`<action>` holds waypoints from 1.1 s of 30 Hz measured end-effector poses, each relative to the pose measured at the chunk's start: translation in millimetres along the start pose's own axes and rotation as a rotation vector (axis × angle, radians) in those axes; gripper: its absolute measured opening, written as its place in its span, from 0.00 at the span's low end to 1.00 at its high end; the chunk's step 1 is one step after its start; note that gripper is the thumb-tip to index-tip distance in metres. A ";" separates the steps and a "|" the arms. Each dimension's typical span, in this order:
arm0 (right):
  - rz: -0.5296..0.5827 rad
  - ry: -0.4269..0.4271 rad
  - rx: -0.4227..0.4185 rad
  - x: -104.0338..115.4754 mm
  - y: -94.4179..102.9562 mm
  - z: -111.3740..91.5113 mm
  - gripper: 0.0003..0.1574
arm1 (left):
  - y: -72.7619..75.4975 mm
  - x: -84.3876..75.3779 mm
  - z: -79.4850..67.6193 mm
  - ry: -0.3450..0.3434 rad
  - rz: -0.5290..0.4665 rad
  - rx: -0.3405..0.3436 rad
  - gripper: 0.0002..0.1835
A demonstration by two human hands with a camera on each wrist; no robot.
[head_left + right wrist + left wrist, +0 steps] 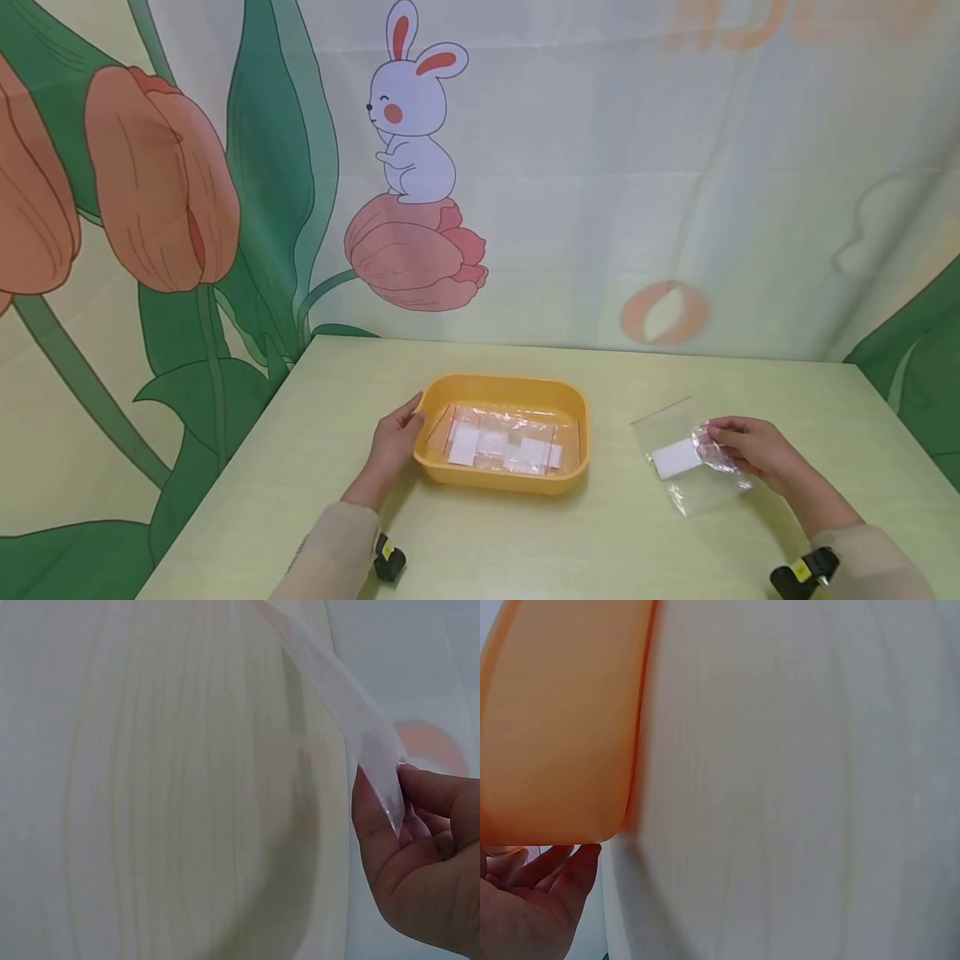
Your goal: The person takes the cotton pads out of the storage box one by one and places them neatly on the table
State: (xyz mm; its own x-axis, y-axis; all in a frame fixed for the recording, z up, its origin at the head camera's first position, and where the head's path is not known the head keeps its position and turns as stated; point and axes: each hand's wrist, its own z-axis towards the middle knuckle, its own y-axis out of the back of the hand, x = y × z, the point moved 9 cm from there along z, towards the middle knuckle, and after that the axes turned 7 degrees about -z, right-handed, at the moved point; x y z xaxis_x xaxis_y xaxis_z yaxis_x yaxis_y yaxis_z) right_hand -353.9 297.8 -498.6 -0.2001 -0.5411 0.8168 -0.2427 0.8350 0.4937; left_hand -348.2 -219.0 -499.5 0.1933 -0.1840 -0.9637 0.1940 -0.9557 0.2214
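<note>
On the table (330, 392) sits the yellow tray (495, 480), and the left hand (392, 442) rests its fingers against the left end; too hard a push could skid it. Well right, the right hand (753, 452) pinches the clear bag (692, 492); a loose grip drops it, an unsealed mouth might spill the white card (676, 458).

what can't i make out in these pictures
Head view: how many clear bags are in the yellow tray; they overlap and shine.
Head view: what the orange lettering on the backdrop says; blurred, cut off by the top edge.
Left wrist view: the yellow tray's inside; its outside blocks it.
Right wrist view: the held bag's far end; the top edge cuts it off.
</note>
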 end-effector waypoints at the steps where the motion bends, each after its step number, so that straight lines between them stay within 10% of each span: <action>1: -0.004 -0.003 -0.002 -0.4 0.0 0.4 0.30 | 0.2 -0.3 -0.1 -0.002 0.002 0.001 0.26; 33: -0.320 -0.113 -0.075 -4.5 5.0 14.9 0.19 | 0.0 0.6 1.1 -0.001 -0.001 0.004 0.26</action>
State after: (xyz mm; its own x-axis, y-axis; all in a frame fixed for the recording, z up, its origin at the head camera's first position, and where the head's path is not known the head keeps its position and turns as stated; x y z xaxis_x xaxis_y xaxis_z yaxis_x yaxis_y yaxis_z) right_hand -368.4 302.9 -504.3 -0.2299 -0.7806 0.5812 -0.2400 0.6243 0.7434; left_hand -349.1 -219.4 -500.3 0.1923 -0.1828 -0.9642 0.1906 -0.9568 0.2194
